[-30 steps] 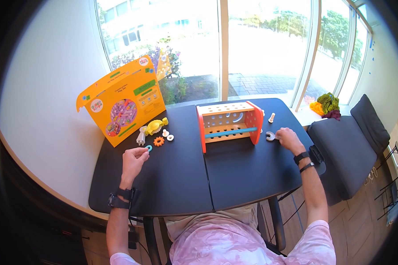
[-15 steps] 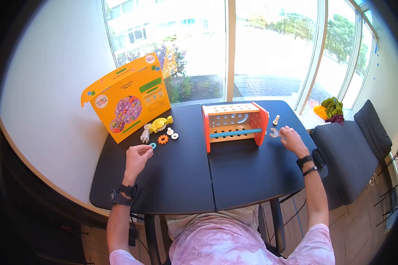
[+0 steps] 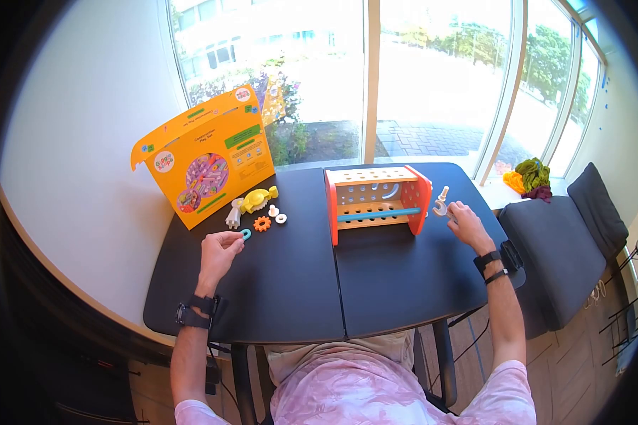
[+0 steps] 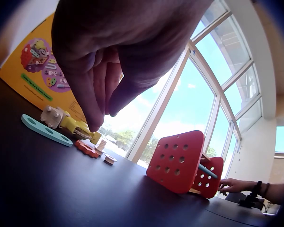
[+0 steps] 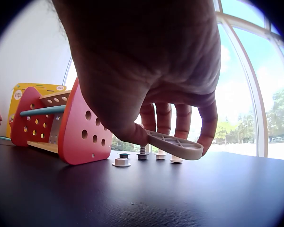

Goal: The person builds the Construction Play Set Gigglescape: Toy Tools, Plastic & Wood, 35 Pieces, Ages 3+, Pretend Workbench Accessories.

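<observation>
My right hand [image 3: 469, 228] grips the handle of a whitish toy wrench [image 5: 175, 145] between thumb and fingers, near the table's right side. In the head view the wrench's open end overlaps the foot of a pale toy bolt [image 3: 443, 193]. Several more nuts and bolts stand beyond it in the right wrist view, among them a hex nut [image 5: 121, 162]. My left hand [image 3: 220, 253] hovers low with loosely bent fingers and nothing visible between the fingertips. Beside them a teal strip with holes [image 4: 46, 130] lies flat on the table; in the head view the hand hides most of it.
A wooden toy workbench [image 3: 377, 176] with red perforated ends stands between the hands. An orange gear [image 3: 262, 224], a white nut [image 3: 281, 219], a small white bolt [image 3: 273, 210] and a yellow toy piece [image 3: 256, 201] lie before an orange box [image 3: 205, 156].
The right hand has brought the wrench forward, toward the pale bolt. The head view has shifted slightly; the left hand stays near the teal strip.
</observation>
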Demonstrator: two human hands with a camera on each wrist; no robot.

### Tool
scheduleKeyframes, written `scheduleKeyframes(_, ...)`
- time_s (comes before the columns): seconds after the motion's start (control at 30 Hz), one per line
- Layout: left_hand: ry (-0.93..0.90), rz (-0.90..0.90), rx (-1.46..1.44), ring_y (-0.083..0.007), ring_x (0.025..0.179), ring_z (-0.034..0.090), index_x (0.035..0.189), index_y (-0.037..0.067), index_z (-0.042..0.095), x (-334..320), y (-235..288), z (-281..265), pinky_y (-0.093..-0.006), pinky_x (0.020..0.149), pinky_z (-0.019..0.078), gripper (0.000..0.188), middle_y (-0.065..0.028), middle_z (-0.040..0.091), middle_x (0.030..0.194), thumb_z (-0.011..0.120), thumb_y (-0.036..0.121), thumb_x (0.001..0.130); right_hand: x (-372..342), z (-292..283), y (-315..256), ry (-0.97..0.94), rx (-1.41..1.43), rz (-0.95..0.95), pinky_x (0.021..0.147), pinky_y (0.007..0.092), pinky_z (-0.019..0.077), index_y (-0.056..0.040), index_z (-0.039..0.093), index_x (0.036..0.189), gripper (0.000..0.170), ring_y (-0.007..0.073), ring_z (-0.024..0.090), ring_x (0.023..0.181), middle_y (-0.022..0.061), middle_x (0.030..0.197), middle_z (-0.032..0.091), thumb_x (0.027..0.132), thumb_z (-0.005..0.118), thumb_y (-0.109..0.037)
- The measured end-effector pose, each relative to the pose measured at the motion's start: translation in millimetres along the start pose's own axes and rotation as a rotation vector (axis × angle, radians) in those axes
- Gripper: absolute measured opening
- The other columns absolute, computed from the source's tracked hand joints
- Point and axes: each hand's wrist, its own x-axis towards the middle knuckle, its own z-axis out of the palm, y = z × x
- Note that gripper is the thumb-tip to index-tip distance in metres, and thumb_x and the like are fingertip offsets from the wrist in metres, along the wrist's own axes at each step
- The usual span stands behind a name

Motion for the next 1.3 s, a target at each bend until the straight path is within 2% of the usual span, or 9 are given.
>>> scheduleKeyframes(0.53, -0.016, -0.016, 0.009, -0.0126, 0.087, 0.078, 0.121, -0.004, 0.081, 12, -1, -1, -0.0252, 0.081, 0.0641, 0.022, -0.0104, 0.083, 0.102, 0.078, 0.004, 0.101, 0, -3, -6, 0.111, 0.226, -0.019, 0.095, 0.0574, 0.0548, -0.0005, 0.057, 0.126, 0.022, 0.0513, 0.066, 0.114, 0.0289, 0.118, 0.069, 0.108, 0.059, -0.012)
scheduleKeyframes(0.63, -0.013, -0.039, 0.013, -0.0128, 0.087, 0.078, 0.122, -0.004, 0.081, 19, 5, 3, -0.025, 0.081, 0.0642, 0.023, -0.0108, 0.084, 0.103, 0.078, 0.004, 0.101, 1, -4, -10, 0.111, 0.356, 0.074, 0.094, 0.0574, 0.0541, -0.0008, 0.057, 0.129, 0.023, 0.0537, 0.066, 0.112, 0.0306, 0.115, 0.07, 0.11, 0.058, -0.014)
scheduleKeyframes(0.8, -0.042, -0.011, 0.05, -0.0141, 0.086, 0.079, 0.124, -0.005, 0.079, 40, 4, 17, -0.0262, 0.08, 0.0655, 0.025, -0.014, 0.083, 0.111, 0.077, 0.005, 0.102, 2, -9, -14, 0.126, 0.42, 0.079, 0.08, 0.0497, 0.0595, -0.0006, 0.057, 0.13, 0.022, 0.0414, 0.075, 0.089, 0.0271, 0.102, 0.073, 0.112, 0.058, -0.014)
scheduleKeyframes(0.9, -0.137, 0.044, 0.216, -0.0234, 0.097, 0.08, 0.132, 0.001, 0.078, 50, 13, 37, -0.0359, 0.083, 0.0675, 0.031, -0.0167, 0.08, 0.116, 0.074, 0.005, 0.101, 2, -13, -21, 0.127, 0.479, 0.109, 0.068, 0.0419, 0.0614, -0.0003, 0.057, 0.131, 0.023, 0.0288, 0.074, 0.076, 0.021, 0.095, 0.072, 0.113, 0.06, -0.015)
scheduleKeyframes(0.93, -0.157, 0.181, 0.335, -0.0271, 0.102, 0.078, 0.135, 0.002, 0.076, 53, 11, 45, -0.0388, 0.088, 0.0663, 0.034, -0.0176, 0.077, 0.12, 0.074, 0.006, 0.1, 2, -13, -22, 0.137, 0.492, 0.11, 0.064, 0.0391, 0.0618, -0.0002, 0.057, 0.131, 0.024, 0.0244, 0.073, 0.072, 0.0187, 0.092, 0.072, 0.114, 0.06, -0.016)
scheduleKeyframes(1.0, -0.193, 0.455, 0.568, -0.0346, 0.112, 0.075, 0.141, 0.005, 0.073, 62, 1, 63, -0.0446, 0.097, 0.0638, 0.041, -0.0193, 0.071, 0.127, 0.073, 0.006, 0.1, 2, -14, -26, 0.152, 0.546, 0.125, 0.063, 0.0369, 0.0627, -0.0004, 0.058, 0.134, 0.026, 0.0219, 0.073, 0.074, 0.0156, 0.093, 0.072, 0.114, 0.061, -0.018)
scheduleKeyframes(1.03, -0.224, 0.519, 0.594, -0.0398, 0.113, 0.066, 0.145, 0.006, 0.07, 62, 0, 73, -0.0467, 0.101, 0.057, 0.042, -0.0185, 0.062, 0.125, 0.069, 0.007, 0.104, 2, -15, -29, 0.16, 0.573, 0.133, 0.063, 0.0358, 0.0631, -0.0005, 0.058, 0.135, 0.028, 0.0207, 0.073, 0.075, 0.0141, 0.093, 0.071, 0.114, 0.061, -0.018)
scheduleKeyframes(1.17, -0.208, 0.483, 0.874, -0.041, 0.119, 0.061, 0.144, 0.004, 0.069, 62, 1, 102, -0.049, 0.1, 0.0591, 0.039, -0.0188, 0.061, 0.132, 0.063, 0.006, 0.105, 1, -21, -33, 0.236, 0.625, 0.116, 0.064, 0.0335, 0.0645, -0.0011, 0.06, 0.138, 0.03, 0.0186, 0.073, 0.079, 0.0128, 0.1, 0.071, 0.114, 0.062, -0.019)
scheduleKeyframes(1.3, -0.207, 0.558, 1.0, -0.0407, 0.114, 0.064, 0.132, 0.001, 0.075, 69, -14, 105, -0.0486, 0.098, 0.0604, 0.031, -0.0175, 0.068, 0.122, 0.065, 0.006, 0.104, -8, -37, -39, 0.295, 0.651, 0.075, 0.065, 0.032, 0.0654, -0.0012, 0.061, 0.138, 0.03, 0.018, 0.073, 0.081, 0.0132, 0.104, 0.071, 0.114, 0.063, -0.018)
